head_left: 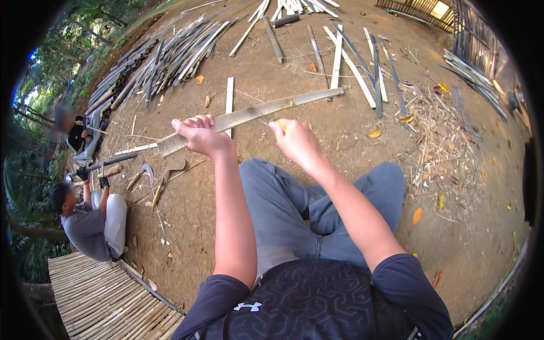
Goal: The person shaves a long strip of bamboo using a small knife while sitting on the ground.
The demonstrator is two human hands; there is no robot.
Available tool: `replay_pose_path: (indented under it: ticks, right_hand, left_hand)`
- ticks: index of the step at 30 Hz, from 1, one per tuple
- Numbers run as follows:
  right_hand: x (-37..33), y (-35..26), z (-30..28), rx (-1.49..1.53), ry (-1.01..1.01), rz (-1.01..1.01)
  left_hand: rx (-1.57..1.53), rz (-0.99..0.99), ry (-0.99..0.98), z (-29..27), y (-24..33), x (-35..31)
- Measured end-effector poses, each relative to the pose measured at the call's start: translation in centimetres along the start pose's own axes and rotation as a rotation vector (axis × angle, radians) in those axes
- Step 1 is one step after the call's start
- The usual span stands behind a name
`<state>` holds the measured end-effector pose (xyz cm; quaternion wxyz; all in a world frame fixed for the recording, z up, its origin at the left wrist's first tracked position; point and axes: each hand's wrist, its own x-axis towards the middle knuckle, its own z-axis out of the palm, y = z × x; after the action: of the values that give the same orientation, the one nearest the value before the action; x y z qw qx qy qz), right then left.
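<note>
A long split bamboo strip (pixel 255 112) slants across in front of me, its pale inner face showing and its right end higher. My left hand (pixel 205 137) is closed around it near its left end. Just below the strip's middle, my right hand (pixel 300 146) is closed on a small yellow-handled tool (pixel 280 126). Something thin sticks out of that fist toward the strip; whether it touches, I cannot tell. Most of the tool is hidden by my fingers.
A sickle (pixel 147 173) and a wooden-handled blade (pixel 164 180) lie left of my knees. A co-worker (pixel 90 218) sits at the left, another person (pixel 88 136) farther back. Bamboo piles (pixel 190 54) and loose strips (pixel 338 56) cover the far ground; shavings (pixel 439 144) lie right.
</note>
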<state>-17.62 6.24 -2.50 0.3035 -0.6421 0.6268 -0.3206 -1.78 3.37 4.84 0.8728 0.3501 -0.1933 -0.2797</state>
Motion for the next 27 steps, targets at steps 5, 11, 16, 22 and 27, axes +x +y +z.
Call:
replay_pose_path:
  ticks: [5, 11, 16, 22, 27]
  right_hand:
    - [2.2, 2.5, -0.9, 0.024, -0.006, 0.136]
    - [1.7, 1.7, -0.4, -0.012, -0.067, 0.126]
    - [3.0, 3.8, -0.2, -0.027, -0.159, 0.188]
    - [4.9, 8.3, 1.7, -0.154, -0.022, 0.269]
    - [2.7, 3.9, 5.2, -0.098, -0.113, 0.04]
  left_hand:
    - [-0.007, -0.036, 0.034, 0.4, -0.4, -0.5]
    - [0.021, -0.021, 0.07, 0.3, 0.1, -0.8]
    - [-0.056, -0.038, 0.074, -1.5, -0.7, 0.1]
    - [-0.03, -0.072, 0.119, -1.9, -1.0, 0.5]
    - [-0.062, -0.044, 0.126, -6.0, -0.9, 2.1]
